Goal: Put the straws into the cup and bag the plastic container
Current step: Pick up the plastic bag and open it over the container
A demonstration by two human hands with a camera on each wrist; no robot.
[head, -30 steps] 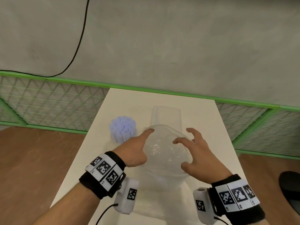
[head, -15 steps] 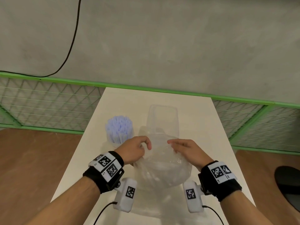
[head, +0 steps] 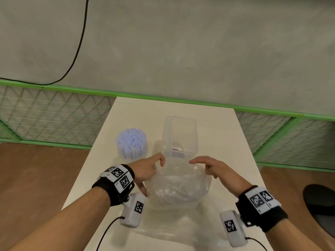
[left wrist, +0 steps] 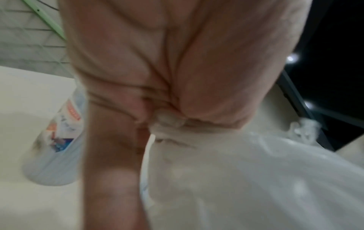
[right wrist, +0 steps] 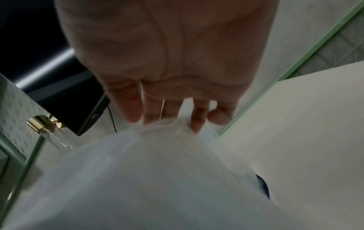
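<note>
A clear cup (head: 132,144) packed with pale blue straws (head: 131,138) stands on the left of the white table (head: 217,134). The clear plastic container (head: 179,131) stands upright in the middle, just behind a crumpled clear plastic bag (head: 178,185). My left hand (head: 154,165) pinches the bag's top edge on its left side; the left wrist view shows the film bunched between thumb and fingers (left wrist: 167,119), with the cup (left wrist: 57,147) beside it. My right hand (head: 204,165) curls its fingers (right wrist: 197,118) over the bag (right wrist: 157,171) at its top right.
A green mesh fence (head: 54,120) runs behind and beside the table, under a grey wall with a black cable (head: 79,42). A black round object (head: 319,205) sits on the wooden floor at the right. The table's side edges lie close to both forearms.
My hands left the bag's bulging top, where the fingers were spread, and took hold of its upper edge. They then drew slightly apart, and the bag now stands up wider before the container.
</note>
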